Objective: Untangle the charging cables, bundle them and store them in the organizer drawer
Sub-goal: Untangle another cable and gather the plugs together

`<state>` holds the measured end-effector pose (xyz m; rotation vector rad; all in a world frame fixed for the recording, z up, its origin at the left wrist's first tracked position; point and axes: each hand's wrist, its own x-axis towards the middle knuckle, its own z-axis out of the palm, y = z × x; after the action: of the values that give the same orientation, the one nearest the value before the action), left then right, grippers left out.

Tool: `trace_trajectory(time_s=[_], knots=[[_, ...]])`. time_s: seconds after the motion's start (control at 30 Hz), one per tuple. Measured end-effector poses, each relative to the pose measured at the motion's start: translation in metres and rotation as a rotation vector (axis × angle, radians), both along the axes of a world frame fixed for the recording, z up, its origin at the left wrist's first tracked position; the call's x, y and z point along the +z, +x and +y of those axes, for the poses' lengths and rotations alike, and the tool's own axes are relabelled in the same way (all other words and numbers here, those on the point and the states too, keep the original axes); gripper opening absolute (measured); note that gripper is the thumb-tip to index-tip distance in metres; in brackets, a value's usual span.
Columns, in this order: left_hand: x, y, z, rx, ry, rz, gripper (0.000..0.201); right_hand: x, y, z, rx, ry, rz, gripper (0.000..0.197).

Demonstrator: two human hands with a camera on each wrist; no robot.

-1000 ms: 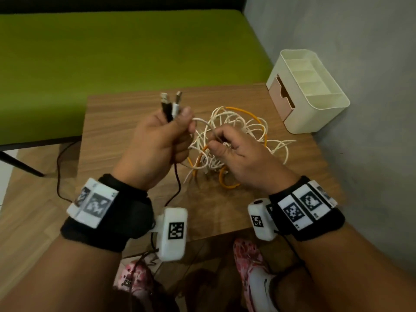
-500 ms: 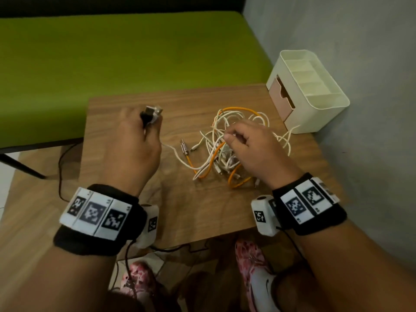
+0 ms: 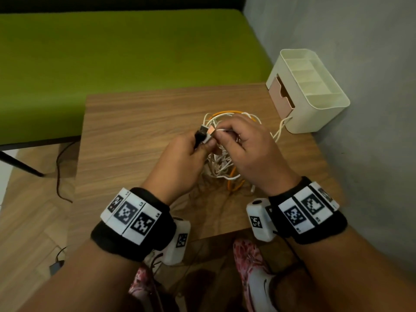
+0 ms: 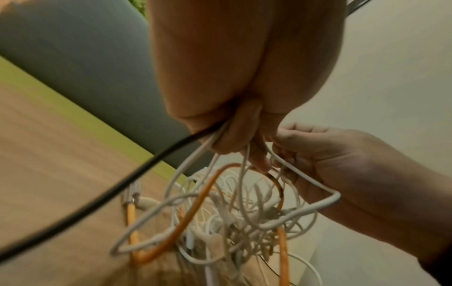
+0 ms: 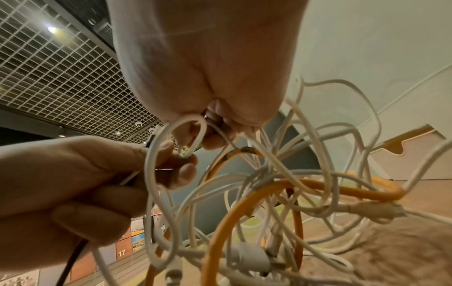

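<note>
Cables hang tangled beside the organizer; left hand grips plugs, right hand pinches a white strand; only the left wrist view shows the black cable.

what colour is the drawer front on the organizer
Pale pink, set in the cream organizer; the drawer front shows best in the head view.

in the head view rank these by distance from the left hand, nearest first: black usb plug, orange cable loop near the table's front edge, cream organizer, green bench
1. black usb plug: gripped in the left hand itself, sticking up past the thumb.
2. orange cable loop: just right of the hand, under the right hand.
3. cream organizer: far right corner by the wall.

The green bench, beyond the table, is too close to call against the organizer.
</note>
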<state>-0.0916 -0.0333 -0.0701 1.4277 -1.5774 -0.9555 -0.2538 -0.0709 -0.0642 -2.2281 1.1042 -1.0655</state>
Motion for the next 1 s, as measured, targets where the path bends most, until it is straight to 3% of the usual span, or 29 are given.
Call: trace_trajectory(time_s=[0.07, 0.2, 0.3, 0.37, 0.47, 0.53, 0.57, 0.63, 0.7, 0.77, 0.87, 1.0], knots=[[0.001, -0.005, -0.001, 0.032, -0.001, 0.145, 0.014, 0.001, -0.001, 0.000, 0.000, 0.013, -0.013, 0.011], [0.017, -0.005, 0.001, -0.039, 0.276, 0.684, 0.023, 0.001, -0.003, 0.000, 0.063, 0.109, -0.008, 0.017], [0.027, 0.008, 0.003, -0.088, 0.330, 0.826, 0.021, -0.010, -0.011, -0.007, 0.030, 0.247, 0.288, 0.027], [0.032, 0.017, 0.005, -0.075, 0.339, 0.888, 0.022, -0.016, -0.016, -0.012, -0.042, 0.239, 0.463, 0.030], [0.034, 0.031, 0.006, -0.022, 0.360, 0.903, 0.021, -0.017, -0.019, -0.017, -0.092, 0.186, 0.438, 0.021], [0.030, 0.042, 0.002, 0.062, 0.350, 0.762, 0.023, -0.013, -0.021, -0.019, -0.068, 0.198, 0.276, 0.014], [0.025, 0.048, -0.001, 0.123, 0.320, 0.601, 0.026, -0.011, -0.022, -0.019, -0.055, 0.202, 0.174, 0.013], [0.014, 0.057, -0.005, 0.214, 0.246, 0.127, 0.032, -0.007, -0.024, -0.018, -0.020, 0.208, 0.009, 0.010], [0.007, 0.058, -0.004, 0.268, 0.182, -0.303, 0.029, -0.006, -0.022, -0.015, -0.002, 0.180, -0.011, 0.012], [0.007, 0.047, -0.001, 0.290, 0.060, -0.584, 0.022, -0.008, -0.015, -0.012, -0.012, 0.136, 0.140, 0.015], [0.017, 0.025, 0.001, 0.317, -0.143, -0.594, 0.018, -0.017, -0.003, -0.006, -0.043, 0.011, 0.337, 0.022], [0.013, 0.000, 0.005, 0.041, -0.251, -0.477, 0.018, -0.022, 0.002, -0.005, -0.031, -0.042, 0.374, 0.029]])
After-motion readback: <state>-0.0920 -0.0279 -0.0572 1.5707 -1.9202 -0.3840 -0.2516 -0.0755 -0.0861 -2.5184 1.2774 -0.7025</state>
